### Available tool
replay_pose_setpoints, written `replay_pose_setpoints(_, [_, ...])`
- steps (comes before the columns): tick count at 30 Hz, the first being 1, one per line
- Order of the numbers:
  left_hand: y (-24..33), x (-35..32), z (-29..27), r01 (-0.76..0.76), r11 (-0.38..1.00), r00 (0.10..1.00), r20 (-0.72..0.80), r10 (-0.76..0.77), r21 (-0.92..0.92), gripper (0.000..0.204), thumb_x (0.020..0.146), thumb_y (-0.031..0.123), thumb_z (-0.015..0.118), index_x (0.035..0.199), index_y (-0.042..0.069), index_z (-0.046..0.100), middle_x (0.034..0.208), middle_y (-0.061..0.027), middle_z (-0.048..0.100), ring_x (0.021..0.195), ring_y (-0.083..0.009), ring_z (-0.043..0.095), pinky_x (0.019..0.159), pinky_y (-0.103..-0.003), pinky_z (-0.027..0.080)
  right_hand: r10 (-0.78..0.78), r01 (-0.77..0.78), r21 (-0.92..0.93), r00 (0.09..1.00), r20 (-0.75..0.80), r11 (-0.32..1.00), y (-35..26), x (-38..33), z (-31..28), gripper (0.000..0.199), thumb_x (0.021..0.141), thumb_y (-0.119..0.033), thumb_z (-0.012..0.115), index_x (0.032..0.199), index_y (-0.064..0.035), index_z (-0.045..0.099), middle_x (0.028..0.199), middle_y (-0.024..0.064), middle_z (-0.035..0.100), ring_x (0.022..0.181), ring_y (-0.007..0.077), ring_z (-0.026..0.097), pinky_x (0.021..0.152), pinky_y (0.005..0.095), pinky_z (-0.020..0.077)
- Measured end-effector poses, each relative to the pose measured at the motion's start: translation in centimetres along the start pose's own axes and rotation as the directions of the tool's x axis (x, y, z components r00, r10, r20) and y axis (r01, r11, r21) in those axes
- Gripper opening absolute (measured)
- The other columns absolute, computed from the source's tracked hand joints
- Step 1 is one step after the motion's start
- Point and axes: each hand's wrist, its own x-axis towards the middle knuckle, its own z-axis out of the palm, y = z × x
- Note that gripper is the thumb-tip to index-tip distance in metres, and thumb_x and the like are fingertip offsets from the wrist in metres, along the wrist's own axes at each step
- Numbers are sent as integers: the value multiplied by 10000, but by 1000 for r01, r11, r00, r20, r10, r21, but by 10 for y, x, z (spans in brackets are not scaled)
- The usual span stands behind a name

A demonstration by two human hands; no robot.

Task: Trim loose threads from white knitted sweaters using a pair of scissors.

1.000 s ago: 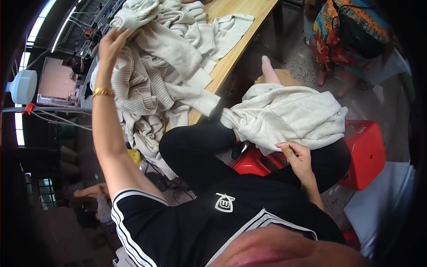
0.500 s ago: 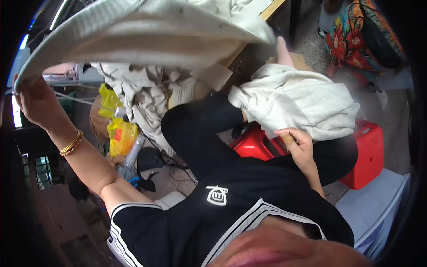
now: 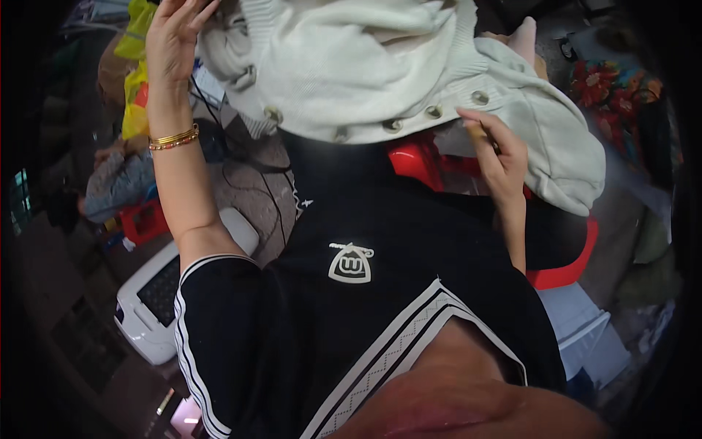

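Note:
A cream knitted cardigan (image 3: 351, 73) with large brownish buttons along its ribbed band lies spread over my lap and knees. Beside its left edge, at the top of the view, my left hand (image 3: 175, 36) has its fingers stretched apart and holds nothing that shows. My right hand (image 3: 501, 154) is closed at the button band, its fingertip by one of the buttons. Within its curled fingers is a small dark object (image 3: 496, 147), mostly hidden, whose kind I cannot make out. A tan wrap (image 3: 477, 133) shows at the same fingers.
Under my legs is a red plastic stool (image 3: 417, 162). Yellow plastic bags (image 3: 135, 95) hang at the left, above cables on the floor. A white machine-like case (image 3: 150, 307) stands by my left elbow. A pale bin (image 3: 585, 325) is at the lower right, a flowered bag (image 3: 621, 88) farther off.
The cardigan my left hand held raised has come down across my lap, its button band now toward me. My left hand has moved right and let go. The right hand stays near the cloth.

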Motion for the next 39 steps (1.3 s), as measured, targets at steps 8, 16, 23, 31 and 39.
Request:
replay_pose_setpoints(8, [-44, -110, -28, 96, 856, 995, -74, -68, 508, 310, 951, 159, 519, 1218, 23, 599, 1186, -74, 627, 953, -95, 605, 759, -202, 422, -212, 239, -222, 967, 139, 945, -5, 38, 39, 422, 796, 7, 668, 1202, -101, 626, 580, -2, 427, 502, 64, 394, 476, 217, 320])
replay_pose_setpoints(16, [-63, -131, -2, 226, 938, 969, 38, -245, 263, 431, 968, 198, 493, 1368, 40, 478, 1191, -54, 568, 826, -62, 516, 713, -199, 395, -378, 437, -196, 883, 277, 878, -28, 60, 83, 537, 724, 7, 672, 1236, -137, 599, 918, 71, 644, 617, 141, 577, 588, 249, 498])
replay_pose_setpoints(23, [-76, -128, 0, 232, 966, 971, -38, -237, -118, 372, 964, 169, 521, 1302, 14, 504, 1086, -36, 619, 921, -94, 562, 770, -218, 438, -398, 466, -258, 875, 276, 846, -48, 71, 103, 529, 757, -157, 764, 1250, -129, 574, 918, 68, 639, 649, 159, 604, 611, 260, 519])
replay_pose_setpoints(31, [-73, -143, 20, -29, 991, 997, -65, 38, 129, 325, 907, 67, 617, 1225, 10, 584, 1155, -74, 627, 1014, -125, 589, 918, -252, 457, -465, 564, -336, 820, 333, 754, -43, 82, 121, 435, 737, -184, 758, 1136, -118, 599, 959, 66, 658, 771, 212, 658, 646, 292, 530])
replay_pose_setpoints(39, [-72, -141, 37, -271, 915, 947, -89, 310, 299, 255, 978, 116, 519, 1106, -67, 641, 1057, -102, 673, 969, -114, 602, 883, -229, 454, -336, 482, -188, 793, 508, 856, -38, 71, 99, 324, 643, 8, 645, 953, -85, 626, 809, 74, 635, 712, 250, 641, 622, 322, 505])
